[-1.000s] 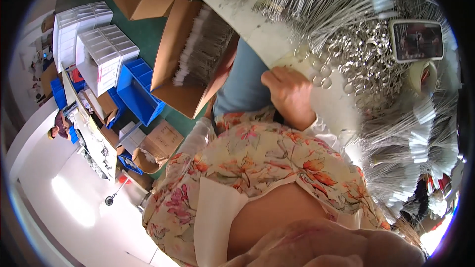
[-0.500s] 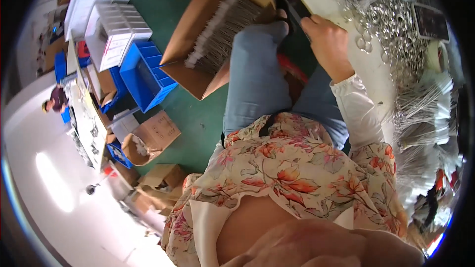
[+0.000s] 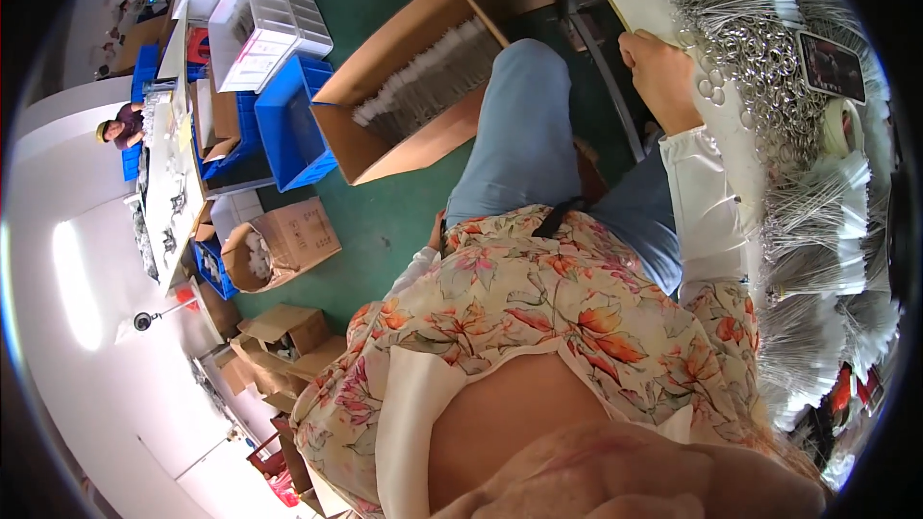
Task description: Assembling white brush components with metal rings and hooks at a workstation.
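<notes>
My right hand (image 3: 661, 77) is at the near edge of the white table (image 3: 729, 149), its curled fingers hooked over the rim. On the tabletop beside it lie a few loose metal rings (image 3: 710, 86) and a heap of shiny rings (image 3: 755, 58). Bundles of thin wires with white ends (image 3: 817, 221) are fanned out along the table's right side. Only a sliver of my left hand (image 3: 437, 231) shows by my left hip, below my thigh; its fingers are hidden.
An open cardboard box (image 3: 413, 144) packed with wire bundles stands on the green floor beyond my left leg. Blue bins (image 3: 293, 125), white crates (image 3: 274, 29) and more cartons (image 3: 303, 240) line the left. A phone-like device (image 3: 833, 67) and tape roll (image 3: 841, 125) lie right. Another person (image 3: 123, 127) is far left.
The view has turned and shifted. My right hand stays at the table edge, appearing slightly further right. My left leg looks shifted, and part of my left hand now shows at my hip.
</notes>
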A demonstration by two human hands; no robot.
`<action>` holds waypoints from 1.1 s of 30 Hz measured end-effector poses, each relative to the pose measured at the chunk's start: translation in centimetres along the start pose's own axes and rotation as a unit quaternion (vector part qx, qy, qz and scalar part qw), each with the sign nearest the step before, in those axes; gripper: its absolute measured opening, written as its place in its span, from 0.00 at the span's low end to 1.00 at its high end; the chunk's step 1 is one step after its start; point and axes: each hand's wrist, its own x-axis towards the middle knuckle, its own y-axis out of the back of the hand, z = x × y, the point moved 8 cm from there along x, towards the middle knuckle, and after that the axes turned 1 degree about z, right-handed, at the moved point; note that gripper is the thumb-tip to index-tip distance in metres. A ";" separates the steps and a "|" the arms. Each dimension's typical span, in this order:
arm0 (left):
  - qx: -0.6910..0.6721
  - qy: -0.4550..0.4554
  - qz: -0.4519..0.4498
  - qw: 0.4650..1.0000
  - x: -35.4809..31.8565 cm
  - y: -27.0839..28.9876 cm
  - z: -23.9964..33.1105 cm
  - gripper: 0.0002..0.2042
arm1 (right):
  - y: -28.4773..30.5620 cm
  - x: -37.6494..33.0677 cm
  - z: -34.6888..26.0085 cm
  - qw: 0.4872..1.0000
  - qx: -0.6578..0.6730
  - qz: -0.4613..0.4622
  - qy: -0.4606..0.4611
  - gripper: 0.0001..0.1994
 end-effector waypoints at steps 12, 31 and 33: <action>0.059 0.009 -0.043 0.997 -4.9 -1.7 -0.4 0.12 | 0.1 0.3 0.3 0.999 0.000 0.045 0.024 0.06; 0.141 0.015 -0.146 0.979 -3.9 -2.6 -2.0 0.12 | -0.2 0.3 0.6 1.000 0.002 -0.007 -0.017 0.07; 0.147 0.019 -0.156 0.977 -3.5 -2.3 -2.4 0.12 | -0.2 0.3 0.7 1.000 0.000 -0.002 -0.013 0.07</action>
